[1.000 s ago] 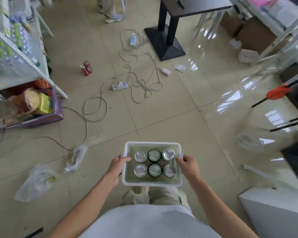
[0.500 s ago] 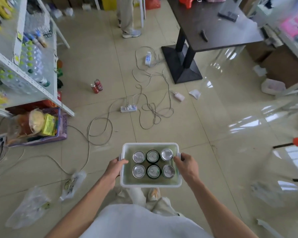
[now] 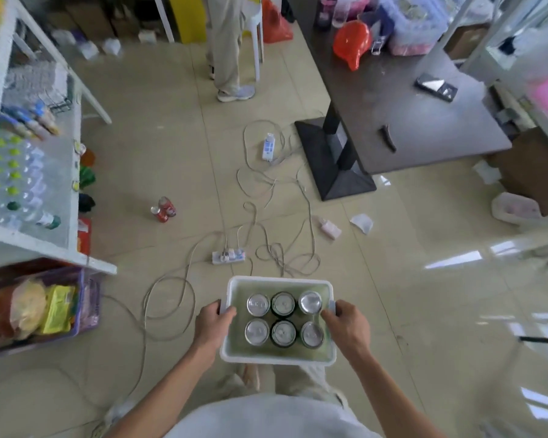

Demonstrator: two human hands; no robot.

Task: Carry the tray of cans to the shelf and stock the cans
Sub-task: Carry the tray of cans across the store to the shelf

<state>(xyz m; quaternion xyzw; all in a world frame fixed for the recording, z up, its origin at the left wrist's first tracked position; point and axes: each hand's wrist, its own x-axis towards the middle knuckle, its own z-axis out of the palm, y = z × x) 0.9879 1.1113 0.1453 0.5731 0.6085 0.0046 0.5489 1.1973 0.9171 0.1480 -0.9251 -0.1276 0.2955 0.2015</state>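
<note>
Tiled floor (image 3: 159, 99) littered with cables (image 3: 276, 191); shelf (image 3: 29, 172) at 9 o'clock. Tray (image 3: 277, 281) of six cans (image 3: 283, 319) is gripped at 6 o'clock by left hand (image 3: 211, 324) and right hand (image 3: 348, 327).

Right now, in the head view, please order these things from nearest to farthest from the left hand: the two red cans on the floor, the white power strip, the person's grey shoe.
Measured from the left hand, which grips the tray's left handle:
1. White power strip, on the floor just ahead of the tray.
2. Two red cans, farther ahead, leftward, near the shelf.
3. Grey shoe, far ahead, by the white chair.
</note>
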